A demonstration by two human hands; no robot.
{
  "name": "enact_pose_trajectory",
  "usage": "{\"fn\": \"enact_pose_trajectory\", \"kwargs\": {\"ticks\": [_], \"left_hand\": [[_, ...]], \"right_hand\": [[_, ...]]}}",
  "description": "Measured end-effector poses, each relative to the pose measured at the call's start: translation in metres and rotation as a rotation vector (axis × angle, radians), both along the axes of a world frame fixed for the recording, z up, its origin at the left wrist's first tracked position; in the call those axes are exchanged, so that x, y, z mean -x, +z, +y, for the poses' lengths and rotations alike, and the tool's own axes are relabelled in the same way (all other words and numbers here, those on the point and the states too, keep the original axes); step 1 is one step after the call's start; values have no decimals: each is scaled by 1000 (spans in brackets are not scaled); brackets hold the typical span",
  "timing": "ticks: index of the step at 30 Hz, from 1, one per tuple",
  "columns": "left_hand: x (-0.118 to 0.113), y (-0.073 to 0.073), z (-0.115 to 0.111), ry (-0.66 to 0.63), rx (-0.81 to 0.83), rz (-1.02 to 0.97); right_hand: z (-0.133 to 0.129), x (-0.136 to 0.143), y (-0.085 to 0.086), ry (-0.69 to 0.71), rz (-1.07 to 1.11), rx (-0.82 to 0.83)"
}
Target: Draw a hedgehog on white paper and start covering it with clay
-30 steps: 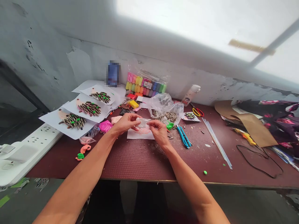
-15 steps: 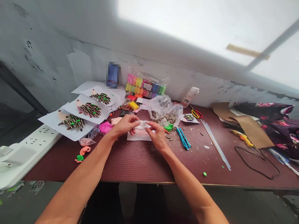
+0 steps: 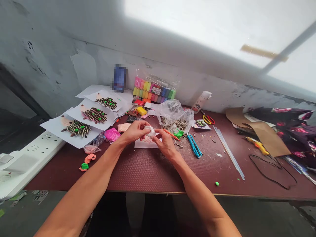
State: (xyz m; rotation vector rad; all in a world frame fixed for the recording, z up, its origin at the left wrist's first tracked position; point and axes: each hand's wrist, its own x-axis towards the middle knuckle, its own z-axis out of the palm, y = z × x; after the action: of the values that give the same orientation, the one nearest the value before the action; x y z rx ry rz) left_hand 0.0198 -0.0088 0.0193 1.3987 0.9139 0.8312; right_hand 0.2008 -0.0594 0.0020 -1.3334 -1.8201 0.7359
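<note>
1. White and a little glossy, a small lump (image 3: 150,132) sits mid-frame in my head view, held up between both hands over a paper sheet (image 3: 139,144). I cannot tell whether it is wrapped.
2. On my left, the left hand (image 3: 135,132) pinches the lump's left side, thumb and fingers drawn together.
3. Opposite, the right hand (image 3: 167,143) has its thumb and forefinger on the lump's right edge, nearly closed around it; how firmly, I cannot tell.
4. Reddish lines show on the sheet, partly hidden by the fingers. An orange stick (image 3: 172,135) lies just beside the right hand, near a green piece (image 3: 178,133) and a blue cutter (image 3: 194,145).
5. Beyond the hands I see striped seeds (image 3: 181,124) by a crumpled plastic bag (image 3: 170,108), and farther back a pack of coloured blocks (image 3: 154,90).
6. To the left, near the left wrist, lies a magenta lump (image 3: 112,134); past it, three hedgehog pictures (image 3: 77,127) overlap on the brown table (image 3: 145,174).
</note>
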Motion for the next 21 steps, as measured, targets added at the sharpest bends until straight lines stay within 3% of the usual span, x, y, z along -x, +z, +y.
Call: {"fn": "enact_pose_trajectory", "kwargs": {"ticks": [7,11,15,21], "left_hand": [[-7,0,-4,2,-3,-6],[-8,1,-5,-24,-10,-39],[-1,2,0,49,-36,-30],[8,1,7,123,-36,-32]], "right_hand": [[3,4,-6,-6,-27,21],[2,7,-4,-98,-50,-81],[3,9,1,-63,-20,-187],[3,6,-9,-104,54,-305]]}}
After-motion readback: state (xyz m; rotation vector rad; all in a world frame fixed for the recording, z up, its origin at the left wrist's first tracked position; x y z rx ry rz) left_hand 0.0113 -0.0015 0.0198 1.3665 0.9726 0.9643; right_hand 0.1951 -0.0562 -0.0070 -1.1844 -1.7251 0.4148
